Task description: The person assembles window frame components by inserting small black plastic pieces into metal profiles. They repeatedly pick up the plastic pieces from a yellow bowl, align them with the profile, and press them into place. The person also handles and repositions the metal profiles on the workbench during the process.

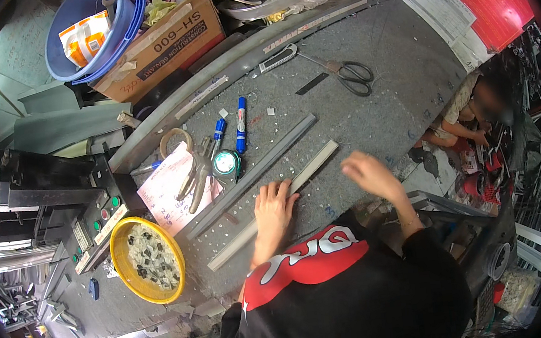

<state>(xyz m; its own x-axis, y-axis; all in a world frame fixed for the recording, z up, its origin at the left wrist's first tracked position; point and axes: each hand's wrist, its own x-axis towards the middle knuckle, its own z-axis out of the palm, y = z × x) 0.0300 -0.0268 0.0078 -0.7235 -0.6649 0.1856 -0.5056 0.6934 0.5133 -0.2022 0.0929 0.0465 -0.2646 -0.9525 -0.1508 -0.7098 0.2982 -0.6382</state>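
My left hand [273, 209] lies flat, fingers spread, pressing the pale metal strip [274, 203] on the grey workbench [370, 46], while my right hand [370, 175] hovers open and empty just past the strip's far end

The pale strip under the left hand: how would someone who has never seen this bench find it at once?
Start at the grey workbench and find the yellow bowl at its left edge. To its right two long strips run diagonally side by side. The pale strip is the nearer, lighter one, with the left hand flat on its middle; the darker grey strip beyond it lies untouched.
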